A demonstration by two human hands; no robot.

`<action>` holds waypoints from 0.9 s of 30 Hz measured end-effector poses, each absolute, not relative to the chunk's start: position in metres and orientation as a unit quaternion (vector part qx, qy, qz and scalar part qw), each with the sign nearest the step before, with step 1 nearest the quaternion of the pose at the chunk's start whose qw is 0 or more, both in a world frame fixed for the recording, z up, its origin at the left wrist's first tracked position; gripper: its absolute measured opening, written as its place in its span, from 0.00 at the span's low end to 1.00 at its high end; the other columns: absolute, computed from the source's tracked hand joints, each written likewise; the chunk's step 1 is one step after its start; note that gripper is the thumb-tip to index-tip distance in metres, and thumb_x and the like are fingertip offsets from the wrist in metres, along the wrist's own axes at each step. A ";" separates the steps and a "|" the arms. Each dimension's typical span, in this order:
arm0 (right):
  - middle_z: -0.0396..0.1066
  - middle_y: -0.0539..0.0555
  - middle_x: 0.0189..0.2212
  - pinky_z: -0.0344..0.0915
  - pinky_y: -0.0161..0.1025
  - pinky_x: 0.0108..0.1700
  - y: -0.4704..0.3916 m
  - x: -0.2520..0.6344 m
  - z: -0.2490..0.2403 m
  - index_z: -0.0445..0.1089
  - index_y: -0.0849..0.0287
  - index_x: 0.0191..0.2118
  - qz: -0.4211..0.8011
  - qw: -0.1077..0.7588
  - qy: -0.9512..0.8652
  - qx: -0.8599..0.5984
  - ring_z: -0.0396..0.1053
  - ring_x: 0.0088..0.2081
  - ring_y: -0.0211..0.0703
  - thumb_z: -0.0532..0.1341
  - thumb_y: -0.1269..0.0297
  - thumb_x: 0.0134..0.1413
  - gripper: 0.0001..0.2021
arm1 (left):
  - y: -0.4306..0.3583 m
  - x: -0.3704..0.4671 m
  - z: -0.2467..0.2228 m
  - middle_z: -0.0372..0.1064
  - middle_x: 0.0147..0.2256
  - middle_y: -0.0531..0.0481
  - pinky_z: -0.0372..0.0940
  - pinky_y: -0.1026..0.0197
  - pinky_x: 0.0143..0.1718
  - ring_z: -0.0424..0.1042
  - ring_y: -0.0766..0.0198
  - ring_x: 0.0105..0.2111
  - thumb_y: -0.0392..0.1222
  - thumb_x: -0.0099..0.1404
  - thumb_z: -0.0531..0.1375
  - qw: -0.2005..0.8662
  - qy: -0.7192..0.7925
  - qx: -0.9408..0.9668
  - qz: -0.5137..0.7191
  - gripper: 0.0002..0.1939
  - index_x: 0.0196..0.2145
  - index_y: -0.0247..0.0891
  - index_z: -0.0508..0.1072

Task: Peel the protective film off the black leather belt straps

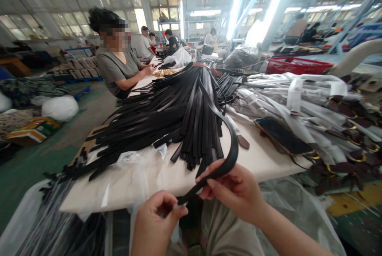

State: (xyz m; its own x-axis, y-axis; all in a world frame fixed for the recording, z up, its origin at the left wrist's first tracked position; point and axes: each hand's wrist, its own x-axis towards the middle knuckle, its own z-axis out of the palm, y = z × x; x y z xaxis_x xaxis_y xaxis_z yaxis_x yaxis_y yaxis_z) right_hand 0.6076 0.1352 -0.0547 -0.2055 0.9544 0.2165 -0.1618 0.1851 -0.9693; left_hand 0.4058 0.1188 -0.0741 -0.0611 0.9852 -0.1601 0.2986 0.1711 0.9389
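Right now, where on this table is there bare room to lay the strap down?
Bare table shows between the black strap pile and the phone, running to the near edge. A smaller strip lies by the plastic sheet. Elsewhere it is crowded: wrapped belts cover the right.

Black strap [231, 156]: leather-like, smooth, slight sheen. Strap pile [182, 116]: same black material, semi-gloss faces. Tabletop [262, 160]: pale, matt, smooth. Plastic film [140, 164]: clear, crinkled, glossy. Wrapped belts [298, 104]: translucent white plastic sleeves. Phone [282, 136]: glossy dark glass. Crate [295, 66]: red plastic. Buckle heap [164, 73]: gold-coloured, shiny metal.
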 end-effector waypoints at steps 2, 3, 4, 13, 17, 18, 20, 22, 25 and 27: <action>0.76 0.56 0.28 0.75 0.35 0.30 0.137 0.610 -0.053 0.71 0.59 0.39 0.520 0.521 -0.574 -0.359 0.77 0.28 0.43 0.61 0.60 0.60 0.07 | 0.118 0.405 -0.075 0.67 0.19 0.55 0.58 0.67 0.25 0.65 0.64 0.23 0.44 0.49 0.67 0.462 0.622 0.515 0.368 0.08 0.21 0.37 0.74; 0.75 0.56 0.28 0.75 0.35 0.30 0.138 0.611 -0.051 0.71 0.59 0.38 0.515 0.515 -0.581 -0.364 0.77 0.28 0.43 0.61 0.61 0.60 0.07 | 0.118 0.405 -0.075 0.69 0.20 0.54 0.59 0.66 0.26 0.66 0.63 0.23 0.44 0.49 0.67 0.470 0.622 0.513 0.360 0.08 0.21 0.37 0.75; 0.75 0.55 0.28 0.74 0.35 0.30 0.139 0.613 -0.049 0.71 0.59 0.38 0.513 0.506 -0.589 -0.367 0.77 0.28 0.43 0.61 0.62 0.60 0.06 | 0.118 0.405 -0.076 0.70 0.20 0.53 0.59 0.66 0.26 0.67 0.62 0.24 0.45 0.49 0.66 0.475 0.622 0.512 0.353 0.08 0.22 0.37 0.76; 0.69 0.49 0.22 0.63 0.29 0.23 0.136 0.592 -0.066 0.68 0.62 0.31 0.625 0.449 -0.515 -0.378 0.68 0.22 0.34 0.66 0.66 0.49 0.07 | 0.116 0.406 -0.074 0.75 0.24 0.51 0.62 0.65 0.31 0.71 0.59 0.28 0.45 0.56 0.62 0.463 0.588 0.581 0.320 0.09 0.24 0.40 0.79; 0.65 0.46 0.20 0.57 0.27 0.21 0.139 0.590 -0.079 0.70 0.63 0.31 0.686 0.398 -0.503 -0.345 0.61 0.20 0.30 0.69 0.59 0.47 0.12 | 0.116 0.407 -0.075 0.74 0.23 0.51 0.63 0.65 0.30 0.71 0.60 0.27 0.43 0.55 0.62 0.466 0.591 0.586 0.302 0.08 0.22 0.39 0.78; 0.63 0.45 0.18 0.55 0.27 0.19 0.144 0.593 -0.079 0.70 0.63 0.31 0.700 0.396 -0.484 -0.345 0.58 0.18 0.29 0.68 0.55 0.48 0.15 | 0.115 0.407 -0.076 0.73 0.22 0.51 0.62 0.65 0.28 0.70 0.61 0.26 0.43 0.54 0.63 0.475 0.595 0.577 0.296 0.08 0.21 0.38 0.77; 0.59 0.43 0.15 0.46 0.27 0.15 0.156 0.599 -0.077 0.68 0.62 0.28 0.707 0.426 -0.429 -0.367 0.51 0.14 0.27 0.66 0.47 0.50 0.20 | 0.114 0.408 -0.078 0.70 0.19 0.52 0.58 0.66 0.25 0.67 0.63 0.22 0.44 0.53 0.63 0.494 0.602 0.555 0.293 0.09 0.20 0.37 0.76; 0.55 0.42 0.14 0.39 0.28 0.14 0.165 0.603 -0.075 0.64 0.61 0.23 0.680 0.469 -0.402 -0.394 0.45 0.13 0.26 0.63 0.45 0.52 0.23 | 0.112 0.411 -0.079 0.68 0.17 0.54 0.54 0.67 0.22 0.63 0.66 0.19 0.44 0.52 0.64 0.511 0.600 0.532 0.309 0.10 0.19 0.36 0.76; 0.51 0.44 0.14 0.42 0.31 0.17 0.163 0.600 -0.075 0.59 0.59 0.18 0.576 0.491 -0.491 -0.430 0.47 0.15 0.28 0.60 0.50 0.57 0.24 | 0.111 0.415 -0.080 0.70 0.17 0.53 0.55 0.67 0.22 0.63 0.66 0.19 0.43 0.50 0.65 0.519 0.594 0.498 0.359 0.08 0.19 0.36 0.77; 0.50 0.45 0.16 0.47 0.33 0.21 0.153 0.597 -0.077 0.53 0.58 0.16 0.437 0.517 -0.564 -0.473 0.51 0.19 0.31 0.58 0.57 0.59 0.23 | 0.111 0.417 -0.080 0.73 0.18 0.51 0.59 0.66 0.24 0.68 0.64 0.21 0.42 0.48 0.66 0.524 0.593 0.484 0.374 0.06 0.19 0.37 0.79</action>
